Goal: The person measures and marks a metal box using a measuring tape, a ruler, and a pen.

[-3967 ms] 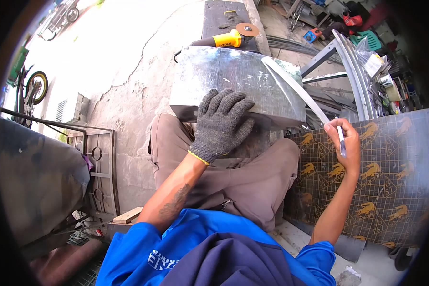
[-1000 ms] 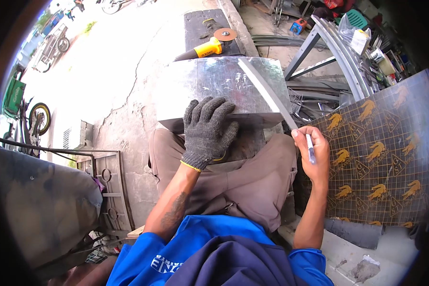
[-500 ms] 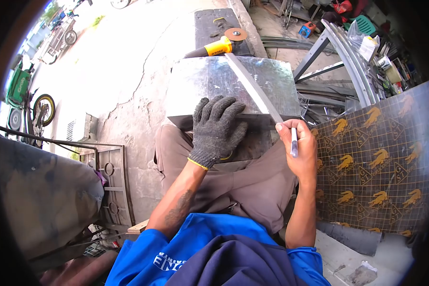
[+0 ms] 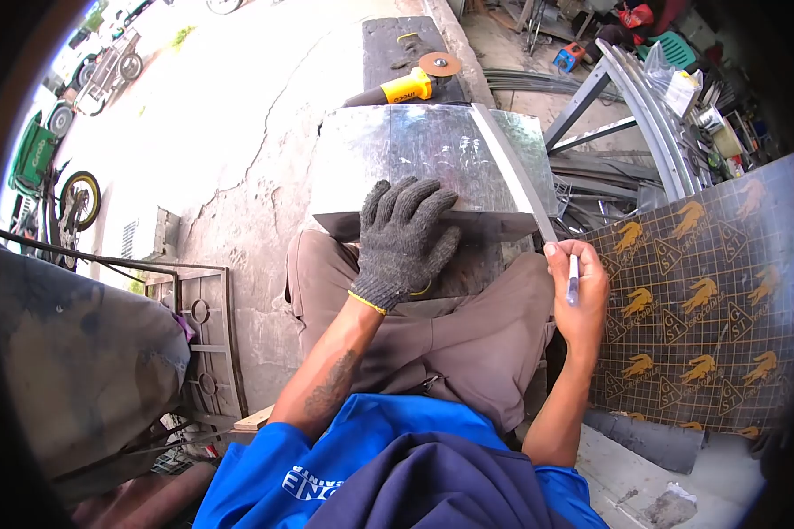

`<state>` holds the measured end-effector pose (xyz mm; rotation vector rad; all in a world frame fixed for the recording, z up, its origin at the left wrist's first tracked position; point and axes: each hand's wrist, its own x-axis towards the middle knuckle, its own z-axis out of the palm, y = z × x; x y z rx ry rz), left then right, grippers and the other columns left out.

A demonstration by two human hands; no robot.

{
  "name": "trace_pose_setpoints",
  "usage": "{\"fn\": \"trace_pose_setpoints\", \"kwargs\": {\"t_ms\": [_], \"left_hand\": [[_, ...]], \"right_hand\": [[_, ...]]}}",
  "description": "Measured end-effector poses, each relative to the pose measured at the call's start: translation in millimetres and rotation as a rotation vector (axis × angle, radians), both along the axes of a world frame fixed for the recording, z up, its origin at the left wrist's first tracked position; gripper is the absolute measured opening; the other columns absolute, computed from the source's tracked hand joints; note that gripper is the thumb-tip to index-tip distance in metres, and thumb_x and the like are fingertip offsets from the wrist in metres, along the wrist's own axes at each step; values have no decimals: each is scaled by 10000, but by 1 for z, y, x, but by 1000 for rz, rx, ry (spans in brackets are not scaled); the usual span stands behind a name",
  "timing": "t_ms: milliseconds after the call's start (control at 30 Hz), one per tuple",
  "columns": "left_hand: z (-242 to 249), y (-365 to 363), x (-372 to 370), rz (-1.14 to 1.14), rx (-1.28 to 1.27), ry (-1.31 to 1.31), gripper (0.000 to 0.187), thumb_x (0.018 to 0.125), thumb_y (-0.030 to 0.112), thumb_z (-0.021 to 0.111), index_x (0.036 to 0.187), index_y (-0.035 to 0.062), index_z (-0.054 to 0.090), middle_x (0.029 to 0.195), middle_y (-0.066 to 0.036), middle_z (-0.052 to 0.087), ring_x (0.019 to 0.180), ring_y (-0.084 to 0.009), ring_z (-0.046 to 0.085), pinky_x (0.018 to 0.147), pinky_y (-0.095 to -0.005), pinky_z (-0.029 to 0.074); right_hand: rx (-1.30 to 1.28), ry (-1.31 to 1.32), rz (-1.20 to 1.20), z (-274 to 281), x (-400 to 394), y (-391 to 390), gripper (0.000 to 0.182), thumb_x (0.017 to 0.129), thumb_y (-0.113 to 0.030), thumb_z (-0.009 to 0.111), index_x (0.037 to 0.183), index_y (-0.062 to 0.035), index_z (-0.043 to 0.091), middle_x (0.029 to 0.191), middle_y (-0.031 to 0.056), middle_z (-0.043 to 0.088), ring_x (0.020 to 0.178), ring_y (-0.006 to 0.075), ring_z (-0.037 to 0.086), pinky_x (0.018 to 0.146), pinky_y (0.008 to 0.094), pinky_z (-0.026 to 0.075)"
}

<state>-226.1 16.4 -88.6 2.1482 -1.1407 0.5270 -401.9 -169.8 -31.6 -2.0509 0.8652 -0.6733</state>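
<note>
My left hand (image 4: pixel 403 234), in a dark grey knitted glove with a yellow hem, lies palm down on the front edge of a shiny sheet-metal box (image 4: pixel 362 167). Its fingers are stretched out and slightly apart. Bare, my right hand (image 4: pixel 580 291) pinches the near end of a long, narrow metal strip (image 4: pixel 510 167) between thumb and finger. That strip slants across the right part of the box top. A whitish pen-like marker (image 4: pixel 573 280) is also tucked in the right hand's fingers. Beyond the box lies a yellow angle grinder (image 4: pixel 406 86) with a brown disc (image 4: pixel 439 63).
A dark board (image 4: pixel 388 33) with another glove on it extends behind the grinder. To the right stand a metal frame (image 4: pixel 584 101) and a patterned crocodile-print panel (image 4: pixel 679 300). A metal grille (image 4: pixel 212 339) is at left; parked vehicles (image 4: pixel 79 203) stand farther off.
My right hand has moved right and slightly toward me, carrying the marker and the strip. The strip has shifted right across the box top. My left hand stays in place.
</note>
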Motion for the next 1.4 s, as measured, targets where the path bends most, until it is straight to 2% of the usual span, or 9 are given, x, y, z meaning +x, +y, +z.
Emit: {"fn": "trace_pose_setpoints", "kwargs": {"t_ms": [200,400,600,833,967,1100,1200,1267,1400], "left_hand": [[0,-1,0,4,-4,5,482,850,357,774,1298,216,666,1363,-65,602,1338,-317,506,1185,-539,313],[-2,-1,0,9,-16,-13,492,837,356,785,1293,215,667,1359,-63,603,1338,-313,507,1184,-535,315],[-1,-1,1,13,0,-25,489,841,350,776,1297,214,664,1360,-67,600,1334,-312,507,1183,-533,316],[-4,0,2,-4,-11,-11,520,847,346,757,1330,197,632,1383,-78,578,1343,-320,496,1186,-545,308],[-2,0,2,-2,-28,-16,503,838,349,768,1305,203,655,1363,-56,597,1331,-300,512,1182,-535,315],[-6,3,1,-9,-39,-35,501,834,345,769,1299,195,660,1353,-55,609,1321,-304,521,1178,-534,323],[-10,6,2,-36,-73,-66,496,859,331,748,1314,165,638,1357,-87,601,1306,-324,528,1168,-555,331],[-11,6,1,-31,-78,-59,498,822,320,774,1289,187,666,1339,-54,630,1305,-314,535,1169,-530,338],[-12,6,2,-24,-80,-57,495,818,311,773,1286,187,668,1338,-57,629,1306,-314,534,1170,-529,337]], "right_hand": [[100,37,95,5,1,8,314,971,-313,764,975,-9,687,744,59,651,672,122,554,653,307,480],[59,-15,-48,0,-20,-13,333,986,-320,745,1000,7,682,767,38,648,693,103,562,664,291,482],[131,3,136,2,-14,6,305,986,-297,752,983,-1,677,762,2,617,691,78,524,653,264,458],[-6,15,-73,1,-22,-14,309,987,-300,745,1008,0,675,790,55,665,701,123,584,683,310,494],[12,42,35,6,-2,10,284,984,-285,748,993,-10,679,766,75,655,674,138,580,664,321,498],[51,63,259,11,21,34,279,971,-283,765,981,-18,680,723,83,657,655,151,592,638,333,490],[17,91,217,22,23,37,274,976,-276,757,982,-15,675,709,85,651,638,154,586,635,335,493],[15,44,128,11,23,27,274,984,-273,746,991,-11,665,710,91,650,636,159,592,640,341,500],[4,72,191,15,23,26,276,985,-277,745,989,-13,665,724,94,652,644,157,594,647,334,501]]}}
